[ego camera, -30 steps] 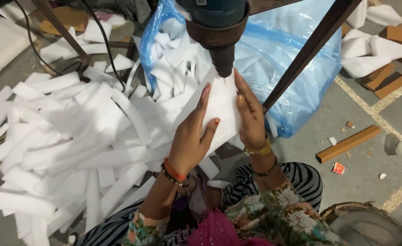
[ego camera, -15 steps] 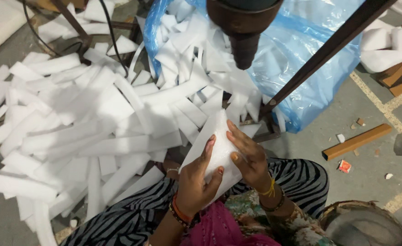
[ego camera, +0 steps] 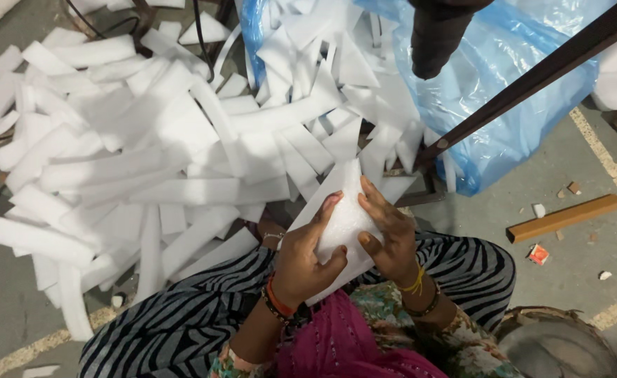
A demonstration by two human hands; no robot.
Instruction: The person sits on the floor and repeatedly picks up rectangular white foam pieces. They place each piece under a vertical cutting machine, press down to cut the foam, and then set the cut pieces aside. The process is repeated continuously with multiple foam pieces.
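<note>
- Both hands are on one piece: a white, roughly triangular foam offcut [ego camera: 341, 222], held above the lap, just short of the heap of white foam strips [ego camera: 147, 161] on the grey floor [ego camera: 532, 280].
- Left hand [ego camera: 305, 262] has its fingers closed around the lower left edge, thumb across the face.
- Right hand [ego camera: 391, 234] clamps the right edge, fingertips spread on the foam.
- The long axis runs from the lower left up to a point, aimed toward the dark tool nose [ego camera: 436, 38] and blue plastic bag [ego camera: 504, 119] ahead.

Foam sheet [ego camera: 340, 224] sits centre frame between both hands; foam strips [ego camera: 133, 161] fill the upper left, bag [ego camera: 504, 105] upper right.
</note>
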